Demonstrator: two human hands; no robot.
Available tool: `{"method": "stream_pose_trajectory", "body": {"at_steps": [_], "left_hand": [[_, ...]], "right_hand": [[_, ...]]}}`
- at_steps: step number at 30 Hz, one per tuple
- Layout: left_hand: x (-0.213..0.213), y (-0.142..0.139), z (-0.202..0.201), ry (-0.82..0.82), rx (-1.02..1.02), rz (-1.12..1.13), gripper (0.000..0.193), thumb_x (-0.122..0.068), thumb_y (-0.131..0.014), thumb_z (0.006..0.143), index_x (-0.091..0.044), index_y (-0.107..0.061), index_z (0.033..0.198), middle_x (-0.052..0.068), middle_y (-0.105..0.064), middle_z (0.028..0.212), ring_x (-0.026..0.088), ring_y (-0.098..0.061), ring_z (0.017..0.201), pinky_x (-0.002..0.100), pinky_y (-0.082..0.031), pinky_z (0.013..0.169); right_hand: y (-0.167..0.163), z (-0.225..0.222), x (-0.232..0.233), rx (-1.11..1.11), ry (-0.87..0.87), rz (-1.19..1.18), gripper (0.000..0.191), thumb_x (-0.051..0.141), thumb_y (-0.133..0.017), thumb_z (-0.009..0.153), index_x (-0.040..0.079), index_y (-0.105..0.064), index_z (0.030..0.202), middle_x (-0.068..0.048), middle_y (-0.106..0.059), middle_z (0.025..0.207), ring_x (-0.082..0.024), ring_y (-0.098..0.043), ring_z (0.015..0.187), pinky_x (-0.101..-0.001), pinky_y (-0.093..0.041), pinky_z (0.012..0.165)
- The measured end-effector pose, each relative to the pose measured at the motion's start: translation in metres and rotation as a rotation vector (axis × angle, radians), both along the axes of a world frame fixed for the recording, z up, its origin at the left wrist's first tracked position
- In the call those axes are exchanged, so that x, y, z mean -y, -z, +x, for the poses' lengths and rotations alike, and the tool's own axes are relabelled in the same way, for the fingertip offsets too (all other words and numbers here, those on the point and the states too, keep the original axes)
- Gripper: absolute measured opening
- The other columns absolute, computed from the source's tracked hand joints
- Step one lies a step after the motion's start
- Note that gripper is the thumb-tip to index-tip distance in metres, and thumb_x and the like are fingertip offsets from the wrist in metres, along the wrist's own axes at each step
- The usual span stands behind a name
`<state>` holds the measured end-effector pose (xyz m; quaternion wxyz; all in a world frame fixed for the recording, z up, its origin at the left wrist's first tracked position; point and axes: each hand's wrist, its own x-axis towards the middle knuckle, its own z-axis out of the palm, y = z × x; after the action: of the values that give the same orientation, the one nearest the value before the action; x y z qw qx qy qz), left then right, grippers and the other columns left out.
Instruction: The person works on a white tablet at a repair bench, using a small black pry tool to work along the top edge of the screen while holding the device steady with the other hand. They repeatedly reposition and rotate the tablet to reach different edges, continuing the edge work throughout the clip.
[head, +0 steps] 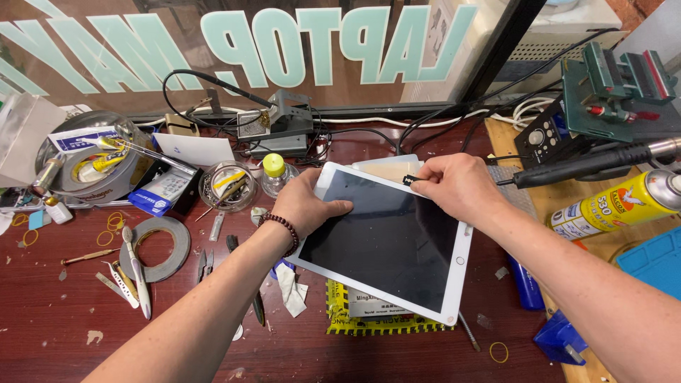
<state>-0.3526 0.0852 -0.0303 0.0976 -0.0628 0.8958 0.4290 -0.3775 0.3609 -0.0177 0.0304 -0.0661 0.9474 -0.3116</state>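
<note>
A white tablet (386,245) with a dark screen is held tilted above the red-brown workbench. My left hand (306,204) grips its left edge, thumb on the glass; a dark bead bracelet circles that wrist. My right hand (454,186) rests on the top edge and pinches a small black piece (410,180) at the tablet's upper corner. Under the tablet lie a yellow-and-black package (362,312) and a crumpled white wipe (291,287).
Left: roll of black tape (157,248), toothbrush (138,273), tweezers (120,284), glass bowl (227,186), small yellow-capped bottle (273,174). Back: soldering iron stand (280,124) and cables. Right: yellow spray can (617,202), hot-air handle (589,164), green clamp fixture (610,89), blue mat (656,259).
</note>
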Motion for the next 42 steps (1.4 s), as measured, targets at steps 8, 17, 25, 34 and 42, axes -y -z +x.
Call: {"method": "stream_pose_trajectory", "body": {"at_steps": [8, 17, 25, 34, 42], "left_hand": [[-0.001, -0.005, -0.003, -0.016, 0.004, 0.103, 0.078, -0.022, -0.092, 0.066, -0.006, -0.060, 0.136, 0.011, -0.078, 0.114, 0.018, -0.075, 0.102, 0.032, -0.058, 0.090], [-0.001, -0.005, -0.002, -0.013, 0.024, 0.072, 0.080, -0.023, -0.092, 0.067, -0.006, -0.059, 0.137, 0.011, -0.077, 0.115, 0.018, -0.075, 0.103, 0.032, -0.058, 0.090], [-0.002, 0.000, -0.002, -0.011, -0.006, 0.116, 0.082, -0.022, -0.092, 0.066, -0.005, -0.058, 0.138, 0.010, -0.077, 0.116, 0.018, -0.074, 0.103, 0.032, -0.057, 0.090], [-0.004, -0.002, 0.000, -0.019, 0.014, 0.092, 0.083, -0.022, -0.092, 0.066, -0.006, -0.057, 0.139, 0.010, -0.077, 0.116, 0.018, -0.074, 0.103, 0.032, -0.057, 0.091], [-0.003, -0.008, -0.001, -0.026, 0.066, 0.007, 0.086, -0.026, -0.093, 0.067, -0.008, -0.054, 0.142, 0.012, -0.074, 0.117, 0.019, -0.073, 0.104, 0.033, -0.057, 0.091]], "right_hand": [[0.003, 0.007, 0.011, -0.130, 0.016, -0.094, 0.014, 0.021, -0.080, 0.080, 0.010, -0.080, 0.089, -0.008, -0.075, 0.071, -0.017, -0.071, 0.062, -0.0332, -0.055, 0.064], [-0.002, 0.009, 0.023, -0.095, 0.018, -0.131, 0.012, 0.021, -0.078, 0.082, 0.010, -0.079, 0.087, -0.007, -0.075, 0.071, -0.017, -0.069, 0.061, -0.0325, -0.055, 0.063], [0.001, 0.007, 0.030, -0.149, 0.006, -0.167, 0.012, 0.020, -0.079, 0.082, 0.009, -0.079, 0.087, -0.007, -0.075, 0.073, -0.017, -0.069, 0.060, -0.0331, -0.054, 0.063], [0.007, 0.004, 0.032, -0.176, -0.002, -0.179, 0.013, 0.020, -0.080, 0.082, 0.008, -0.078, 0.087, -0.008, -0.075, 0.074, -0.019, -0.069, 0.060, -0.0333, -0.055, 0.064], [0.004, 0.001, 0.040, -0.194, -0.022, -0.194, 0.012, 0.019, -0.079, 0.082, 0.008, -0.078, 0.086, -0.008, -0.075, 0.073, -0.019, -0.069, 0.061, -0.0341, -0.055, 0.064]]}}
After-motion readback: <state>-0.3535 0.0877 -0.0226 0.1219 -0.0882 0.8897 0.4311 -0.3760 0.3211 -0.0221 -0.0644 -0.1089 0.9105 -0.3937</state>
